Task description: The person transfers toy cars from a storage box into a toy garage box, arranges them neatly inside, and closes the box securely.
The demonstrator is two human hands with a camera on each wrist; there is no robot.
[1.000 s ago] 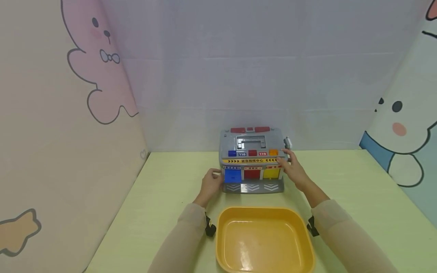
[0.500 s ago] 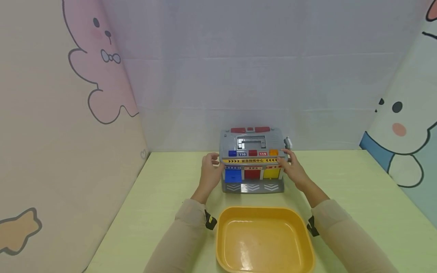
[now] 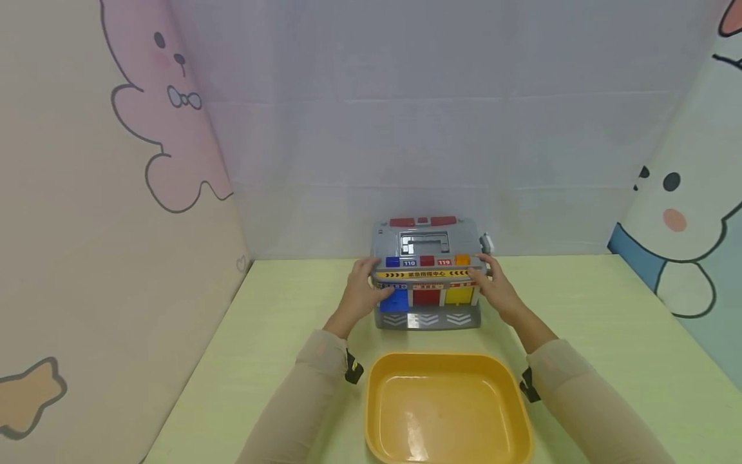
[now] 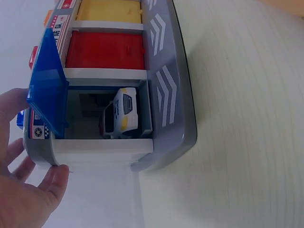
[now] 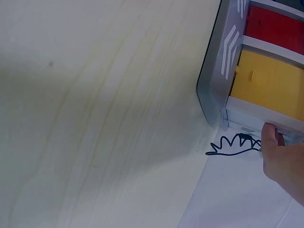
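Observation:
A grey toy garage (image 3: 426,319) stands near the back of the table, with blue, red and yellow doors along its front. The blue door (image 4: 49,83) is swung up in the left wrist view, and a white toy car (image 4: 126,111) sits in the bay beneath it. My left hand (image 3: 356,296) grips the garage's upper left corner, thumb at the front and fingers around the roof edge. At the roof's right end, my right hand (image 3: 500,293) holds on. In the right wrist view the yellow door (image 5: 268,80) is down beside that hand, whose other fingers are mostly hidden.
A yellow tray (image 3: 449,412) lies between my forearms, in front of the garage. A curtain (image 3: 313,225) hangs close behind the toy. A coiled black cord (image 5: 232,142) trails by the garage's right end.
My left hand has risen from the garage's lower left side to its upper left corner, its thumb coming onto the front. My right hand has stayed in place.

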